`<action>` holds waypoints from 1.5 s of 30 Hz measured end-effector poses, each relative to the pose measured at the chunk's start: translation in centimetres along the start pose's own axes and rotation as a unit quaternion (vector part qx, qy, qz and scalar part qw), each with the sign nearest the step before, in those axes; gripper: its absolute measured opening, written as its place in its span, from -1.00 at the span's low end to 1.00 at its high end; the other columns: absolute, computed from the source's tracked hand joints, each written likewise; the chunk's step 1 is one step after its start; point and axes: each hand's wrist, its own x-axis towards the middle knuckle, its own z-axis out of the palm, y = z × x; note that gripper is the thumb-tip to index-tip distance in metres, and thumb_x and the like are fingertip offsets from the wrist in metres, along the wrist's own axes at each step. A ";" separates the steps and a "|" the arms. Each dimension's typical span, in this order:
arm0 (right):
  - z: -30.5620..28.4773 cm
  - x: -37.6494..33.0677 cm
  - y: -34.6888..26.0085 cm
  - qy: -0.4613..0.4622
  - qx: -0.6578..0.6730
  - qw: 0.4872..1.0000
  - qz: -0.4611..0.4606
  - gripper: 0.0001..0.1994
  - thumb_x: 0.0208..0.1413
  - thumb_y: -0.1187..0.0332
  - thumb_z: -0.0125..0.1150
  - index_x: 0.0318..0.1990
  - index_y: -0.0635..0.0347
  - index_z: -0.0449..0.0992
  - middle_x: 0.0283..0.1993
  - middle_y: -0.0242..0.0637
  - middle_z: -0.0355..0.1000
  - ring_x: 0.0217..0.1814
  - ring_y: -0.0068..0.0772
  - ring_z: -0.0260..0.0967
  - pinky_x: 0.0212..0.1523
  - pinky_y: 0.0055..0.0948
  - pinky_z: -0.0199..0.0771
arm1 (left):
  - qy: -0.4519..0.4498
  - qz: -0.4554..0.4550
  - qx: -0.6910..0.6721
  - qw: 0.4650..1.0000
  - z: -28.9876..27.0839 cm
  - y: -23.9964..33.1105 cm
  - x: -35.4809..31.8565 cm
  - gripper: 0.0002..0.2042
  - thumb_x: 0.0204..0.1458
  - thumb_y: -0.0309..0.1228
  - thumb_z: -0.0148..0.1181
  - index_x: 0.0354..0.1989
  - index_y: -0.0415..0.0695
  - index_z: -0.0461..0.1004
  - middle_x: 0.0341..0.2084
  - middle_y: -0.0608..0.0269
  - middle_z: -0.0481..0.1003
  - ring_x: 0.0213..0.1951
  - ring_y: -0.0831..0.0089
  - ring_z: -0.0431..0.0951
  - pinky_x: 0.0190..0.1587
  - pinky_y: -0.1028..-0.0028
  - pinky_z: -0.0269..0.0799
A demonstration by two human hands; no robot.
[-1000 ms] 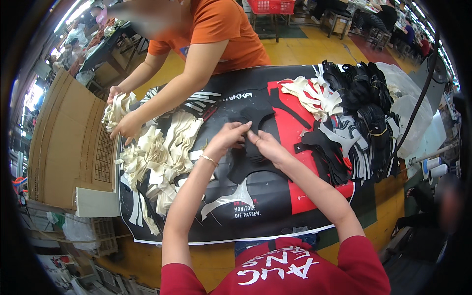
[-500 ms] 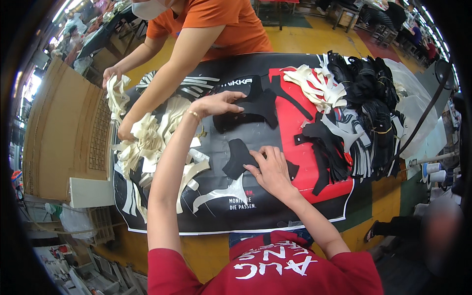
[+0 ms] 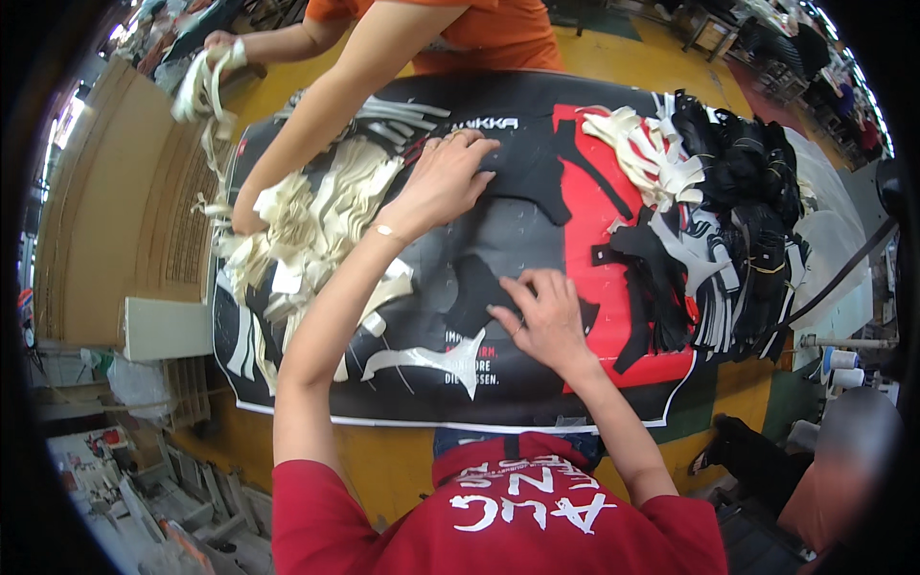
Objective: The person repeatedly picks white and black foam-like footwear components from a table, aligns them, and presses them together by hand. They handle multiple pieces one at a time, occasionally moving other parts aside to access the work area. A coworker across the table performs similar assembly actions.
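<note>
My left hand (image 3: 441,177) reaches over the far middle of the table, fingers stretched and thumb apart, at the left edge of some black cut fabric pieces (image 3: 532,182). Whether it touches them is hard to tell. My right hand (image 3: 546,316) lies with spread fingers at the right side of a smaller black fabric piece (image 3: 474,287), its fingertips on or beside it. A white, curved, forked cut piece (image 3: 431,361) lies flat nearer me. Left of my left forearm sits a loose heap of cream fabric pieces (image 3: 326,206).
A co-worker in an orange shirt (image 3: 498,38) leans across from the far side, one hand at the cream heap, the other lifting cream strips (image 3: 201,91). Bundled black pieces (image 3: 743,158) and cream pieces (image 3: 637,149) cover the right end. Cardboard (image 3: 125,182) stands left.
My left hand has moved slightly away from me, toward the far edge. My right hand stays by the small black piece. The co-worker has raised the cream strips, and the whole view has shifted.
</note>
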 end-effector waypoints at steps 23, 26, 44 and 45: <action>-3.5 -2.3 -4.5 -0.175 0.253 0.909 0.282 -0.43 0.03 0.05 0.46 0.12 0.21 0.51 -0.22 -0.24 0.50 -0.10 -0.16 0.47 -0.12 -0.20 0.46 | -0.011 -0.190 -0.134 0.972 -1.0 9.9 -23.3 -0.84 0.02 -0.44 0.37 -0.27 -0.14 0.52 -0.28 0.22 0.46 -0.15 0.22 0.48 -0.04 0.28 0.24; -2.3 -3.6 -7.6 -0.165 0.184 0.944 0.217 -0.28 0.03 0.14 0.47 0.32 0.21 0.34 -0.26 -0.24 0.51 -0.16 -0.19 0.50 -0.13 -0.17 0.51 | -0.052 -0.221 -0.171 0.959 -1.4 10.5 -23.1 -0.87 0.05 -0.45 0.34 -0.29 -0.16 0.51 -0.39 0.22 0.52 -0.31 0.22 0.51 -0.12 0.30 0.29; -0.8 9.0 6.5 0.000 -0.071 0.957 0.280 -0.41 -0.07 -0.01 0.52 0.05 0.20 0.61 -0.02 -0.13 0.49 0.05 -0.08 0.50 0.00 -0.12 0.48 | -0.076 -0.030 -0.312 0.946 -3.4 7.2 -11.2 -0.88 0.20 -0.43 0.16 -0.15 -0.16 0.45 0.28 -0.10 0.35 0.31 -0.03 0.34 0.31 0.14 0.20; -0.8 8.9 6.6 0.008 -0.054 0.958 0.281 -0.42 -0.07 0.00 0.52 0.04 0.21 0.62 -0.03 -0.14 0.50 0.04 -0.09 0.50 0.00 -0.13 0.48 | -0.096 -0.027 -0.310 0.945 -1.5 7.5 -9.9 -0.88 0.21 -0.41 0.14 -0.13 -0.14 0.44 0.30 -0.14 0.33 0.39 -0.07 0.24 0.35 0.08 0.13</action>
